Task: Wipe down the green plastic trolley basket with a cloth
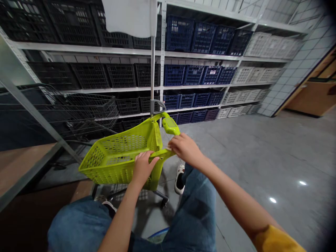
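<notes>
A lime-green shopping cart [112, 171] with a perforated plastic basket stands just in front of me, its inside bare where it shows. My left hand [144, 166] is closed over the near side rim of the basket, close to the handle end. With my right hand [183, 148] I grip the cart's green handle at its near corner, fingers wrapped round it. A pole [153, 70] with a white sign panel [130, 15] rises from the far side of the cart, beside a grey bracket [158, 105].
Shelving [162, 52] along the wall holds black crates [120, 75], blue crates [180, 35] and white crates [258, 43]. A wire shopping cart [91, 105] stands at left, behind a metal frame [34, 94]. Grey floor [262, 150] stretches to the right.
</notes>
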The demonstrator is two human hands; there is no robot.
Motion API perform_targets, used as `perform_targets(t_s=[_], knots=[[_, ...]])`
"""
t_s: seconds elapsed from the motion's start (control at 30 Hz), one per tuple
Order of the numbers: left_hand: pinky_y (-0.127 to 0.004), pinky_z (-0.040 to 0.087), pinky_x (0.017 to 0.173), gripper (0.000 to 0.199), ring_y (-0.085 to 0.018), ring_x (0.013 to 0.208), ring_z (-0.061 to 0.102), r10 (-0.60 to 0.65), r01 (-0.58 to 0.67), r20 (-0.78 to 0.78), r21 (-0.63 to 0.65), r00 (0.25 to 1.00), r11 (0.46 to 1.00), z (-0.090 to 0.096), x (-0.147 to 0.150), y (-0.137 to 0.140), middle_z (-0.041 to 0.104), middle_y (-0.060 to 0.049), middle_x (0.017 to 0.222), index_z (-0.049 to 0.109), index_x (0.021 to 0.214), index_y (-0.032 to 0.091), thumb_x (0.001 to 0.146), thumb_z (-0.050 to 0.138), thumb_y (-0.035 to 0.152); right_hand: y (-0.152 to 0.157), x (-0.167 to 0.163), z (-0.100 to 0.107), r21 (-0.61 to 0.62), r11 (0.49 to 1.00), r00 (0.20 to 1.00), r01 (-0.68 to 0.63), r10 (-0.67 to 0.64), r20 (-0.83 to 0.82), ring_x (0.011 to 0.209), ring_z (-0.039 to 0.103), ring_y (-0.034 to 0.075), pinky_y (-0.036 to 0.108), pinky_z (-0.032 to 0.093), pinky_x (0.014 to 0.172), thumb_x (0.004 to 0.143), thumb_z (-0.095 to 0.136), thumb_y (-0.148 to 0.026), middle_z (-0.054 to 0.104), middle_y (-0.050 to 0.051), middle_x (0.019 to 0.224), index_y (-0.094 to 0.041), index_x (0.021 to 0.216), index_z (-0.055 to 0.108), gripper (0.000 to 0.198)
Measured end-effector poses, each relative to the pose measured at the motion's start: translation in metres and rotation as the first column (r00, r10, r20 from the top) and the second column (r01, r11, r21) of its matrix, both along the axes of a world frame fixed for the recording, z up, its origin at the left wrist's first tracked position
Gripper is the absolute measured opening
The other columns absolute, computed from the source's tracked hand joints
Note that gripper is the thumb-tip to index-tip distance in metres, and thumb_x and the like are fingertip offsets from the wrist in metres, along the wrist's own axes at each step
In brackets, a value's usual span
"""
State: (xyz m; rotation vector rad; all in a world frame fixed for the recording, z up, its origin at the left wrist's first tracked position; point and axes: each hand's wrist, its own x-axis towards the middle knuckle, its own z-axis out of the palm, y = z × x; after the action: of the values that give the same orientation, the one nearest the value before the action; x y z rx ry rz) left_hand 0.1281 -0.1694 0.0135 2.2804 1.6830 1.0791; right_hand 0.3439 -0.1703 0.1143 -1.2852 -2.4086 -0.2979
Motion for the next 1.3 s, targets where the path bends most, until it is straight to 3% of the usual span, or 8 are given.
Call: perform_targets(t_s=[0.13,0.23,0.33,0.57,0.8,0.93,1.17,1.3], knots=[[-0.042,0.044,0.092,0.031,-0.025,0.102,0.06,-0.005,0.005,0.003,0.009,1.0,1.0,-0.002,0.0,-0.001,0.07,-0.006,0.107,0.063,0.107,0.023,0.089,0.056,0.048,0.055,0.037,0.018,-0.139,0.986,0.996,-0.091,0.087,-0.034,0.086,0.053,0.018,0.031,0.034,0.081,0.089,0.057,-0.018,0.066,0.005,0.094,-0.022,0.092,0.072,0.016],[-0.042,0.043,0.092,0.031,-0.025,0.103,0.06,0.006,-0.006,-0.017,0.032,1.0,0.999,-0.003,0.001,0.001,0.07,-0.007,0.108,0.062,0.108,0.023,0.089,0.056,0.047,0.089,0.043,0.021,-0.144,0.98,0.99,-0.135,0.129,-0.05,0.092,0.054,0.018,0.031,0.034,0.085,0.088,0.059,-0.019,0.064,0.006,0.102,-0.023,0.094,0.074,0.017],[-0.043,0.043,0.093,0.032,-0.026,0.105,0.06,0.007,-0.006,-0.027,0.026,1.0,1.0,-0.002,0.002,0.004,0.07,-0.007,0.11,0.062,0.11,0.022,0.089,0.057,0.045,0.087,0.038,0.02,-0.123,0.984,0.991,-0.129,0.122,-0.06,0.094,0.053,0.019,0.031,0.036,0.086,0.087,0.059,-0.017,0.063,0.007,0.101,-0.021,0.092,0.074,0.016],[-0.043,0.043,0.093,0.033,-0.025,0.105,0.059,-0.014,0.014,-0.015,-0.027,1.0,1.0,-0.001,0.002,0.003,0.069,-0.006,0.111,0.062,0.11,0.023,0.089,0.057,0.048,0.03,0.047,0.028,-0.231,0.953,0.98,-0.196,0.183,-0.077,0.089,0.056,0.017,0.029,0.041,0.08,0.092,0.051,-0.02,0.063,0.004,0.096,-0.023,0.098,0.072,0.022],[-0.042,0.043,0.092,0.034,-0.026,0.105,0.06,-0.008,0.007,-0.044,-0.017,0.999,1.0,0.001,0.001,0.0,0.069,-0.007,0.109,0.062,0.11,0.023,0.09,0.053,0.049,0.105,0.011,0.023,-0.116,0.983,0.952,-0.141,0.167,0.255,0.089,0.049,0.019,0.029,0.038,0.075,0.082,0.064,-0.013,0.061,0.005,0.095,-0.022,0.079,0.071,0.011],[-0.043,0.043,0.093,0.033,-0.026,0.105,0.06,0.006,-0.005,-0.058,0.012,0.998,1.0,0.0,0.005,0.003,0.069,-0.007,0.111,0.061,0.11,0.023,0.091,0.052,0.049,0.119,-0.007,0.019,-0.023,0.981,0.912,-0.195,0.19,0.363,0.092,0.046,0.02,0.03,0.037,0.072,0.084,0.06,-0.012,0.06,0.008,0.098,-0.02,0.082,0.069,0.013],[-0.043,0.043,0.092,0.034,-0.027,0.105,0.06,0.019,-0.016,-0.087,0.032,0.996,0.999,0.0,0.006,0.007,0.07,-0.007,0.11,0.062,0.111,0.023,0.091,0.053,0.049,0.112,0.028,0.014,-0.036,0.984,0.985,-0.174,0.175,0.008,0.092,0.05,0.018,0.032,0.04,0.086,0.087,0.058,-0.018,0.058,0.005,0.098,-0.021,0.092,0.068,0.012],[-0.042,0.043,0.091,0.034,-0.026,0.105,0.06,0.013,-0.01,-0.077,0.044,0.997,0.999,0.001,0.006,0.007,0.07,-0.007,0.111,0.062,0.111,0.023,0.09,0.054,0.049,0.096,0.057,-0.014,-0.052,0.992,0.919,-0.117,0.089,-0.384,0.094,0.054,0.019,0.034,0.044,0.088,0.09,0.052,-0.024,0.057,0.006,0.098,-0.018,0.1,0.063,0.016]])
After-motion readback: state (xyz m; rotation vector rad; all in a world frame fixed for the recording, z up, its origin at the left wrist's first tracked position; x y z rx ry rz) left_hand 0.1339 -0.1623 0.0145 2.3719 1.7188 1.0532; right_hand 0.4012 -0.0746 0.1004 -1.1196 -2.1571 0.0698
